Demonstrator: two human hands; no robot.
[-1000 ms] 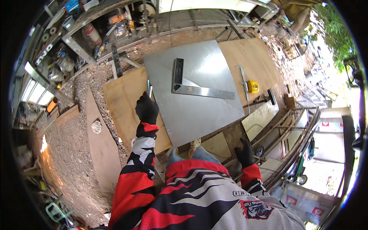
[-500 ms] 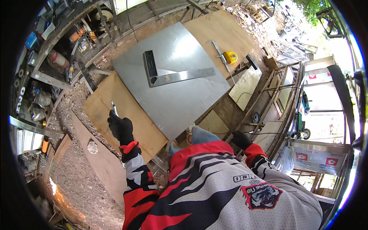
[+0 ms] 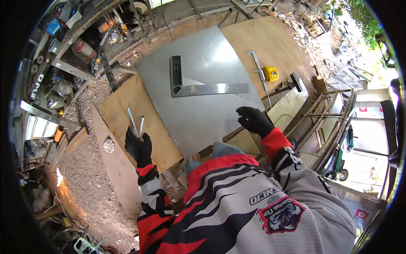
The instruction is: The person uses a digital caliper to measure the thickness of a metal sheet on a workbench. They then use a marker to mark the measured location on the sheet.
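My left hand (image 3: 138,149), in a black glove, is closed round two slim pen-like rods, one silver (image 3: 132,119) and one pale with a dark tip (image 3: 141,124). It is held over the wooden board at the left. My right hand (image 3: 255,121), gloved in black too, hovers by the near right edge of the grey metal sheet (image 3: 203,120). Its fingers are partly stretched and nothing shows in them. Lying on the sheet is a try square (image 3: 215,89) with a dark, hollow stock. To its right a caliper (image 3: 259,70) and a yellow tape measure (image 3: 270,73) rest on the board.
The wooden board (image 3: 266,38) extends beneath the sheet on both sides. Cluttered shelves with a red cylinder (image 3: 84,50) stand at the left. Metal frames and a green power tool (image 3: 339,158) are on the right. Gravelly ground (image 3: 82,163) lies at the left.
My right hand has risen from beside my body to the sheet's near right edge. In my left hand, two rods now show instead of one. The view has shifted slightly.
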